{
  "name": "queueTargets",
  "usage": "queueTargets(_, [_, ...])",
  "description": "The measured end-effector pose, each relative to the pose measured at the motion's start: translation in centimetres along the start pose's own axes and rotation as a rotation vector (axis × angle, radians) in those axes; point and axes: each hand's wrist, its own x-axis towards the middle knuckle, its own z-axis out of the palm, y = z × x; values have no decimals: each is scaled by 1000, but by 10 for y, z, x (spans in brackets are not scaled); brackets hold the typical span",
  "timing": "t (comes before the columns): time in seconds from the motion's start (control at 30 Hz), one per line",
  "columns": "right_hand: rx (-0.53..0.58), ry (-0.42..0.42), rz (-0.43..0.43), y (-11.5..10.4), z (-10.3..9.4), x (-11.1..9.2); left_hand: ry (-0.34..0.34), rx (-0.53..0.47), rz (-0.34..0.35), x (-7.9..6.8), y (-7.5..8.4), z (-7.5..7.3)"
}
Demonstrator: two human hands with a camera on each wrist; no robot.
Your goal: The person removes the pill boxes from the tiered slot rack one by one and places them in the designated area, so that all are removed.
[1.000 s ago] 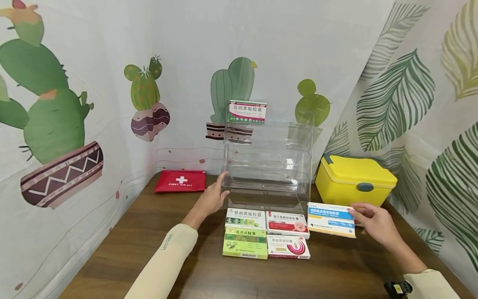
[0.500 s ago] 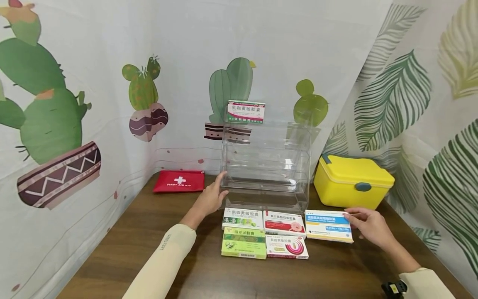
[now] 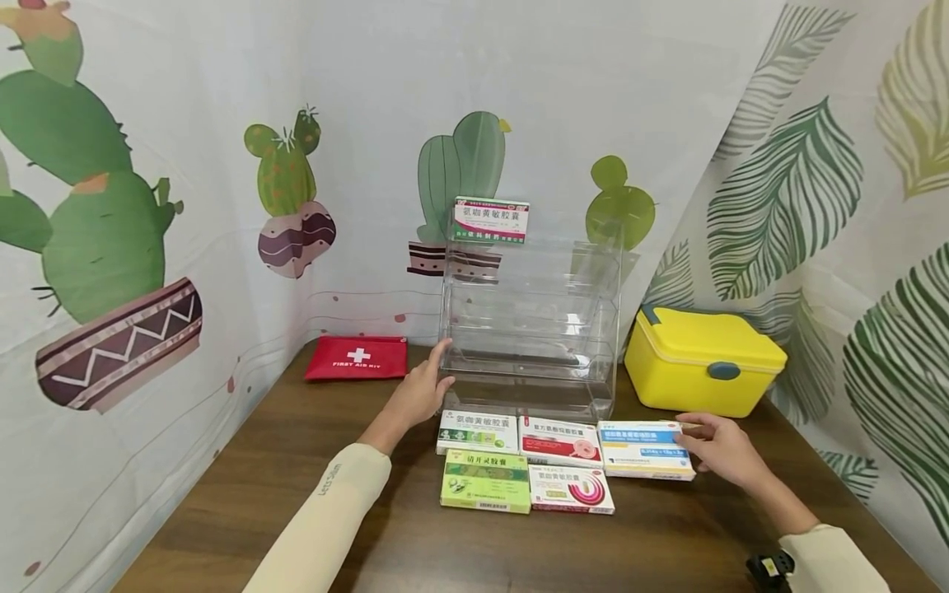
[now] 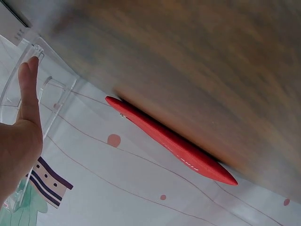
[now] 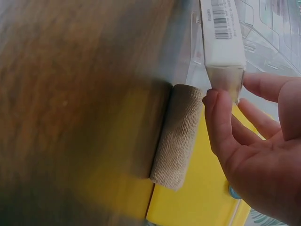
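My right hand (image 3: 730, 449) pinches the right end of a blue-and-white medicine box (image 3: 639, 451), which lies at the right end of the back row of boxes. The right wrist view shows thumb and fingertips at the end of this box (image 5: 225, 49). Beside it are a red-and-white box (image 3: 559, 442) and a white-green box (image 3: 478, 431). A green box (image 3: 485, 482) and a white-and-pink box (image 3: 571, 489) form the front row. My left hand (image 3: 417, 395) touches the left side of a clear tiered rack (image 3: 530, 366), fingers mostly straight.
A red-and-green medicine box (image 3: 491, 221) stands on the rack's top tier. A red first aid pouch (image 3: 357, 358) lies at the back left. At the right stands a yellow case (image 3: 704, 362), with a beige bandage roll (image 5: 178, 136) near it in the right wrist view.
My right hand has lowered the blue-and-white box and brought it left against the red-and-white box. The back-row boxes have shifted slightly left. My left hand stays at the rack.
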Motion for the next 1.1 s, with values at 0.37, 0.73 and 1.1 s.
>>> queueTargets(0.37, [33,-58,54,-6,-1,3,28,-1,13,0,0,2])
queueTargets(0.73, [78,-109,37,-7,2,3,13,-30,-17,1,-1,2])
queueTargets(1.1, [90,-131,17,-7,6,7,-4,-41,-25,1,-1,2])
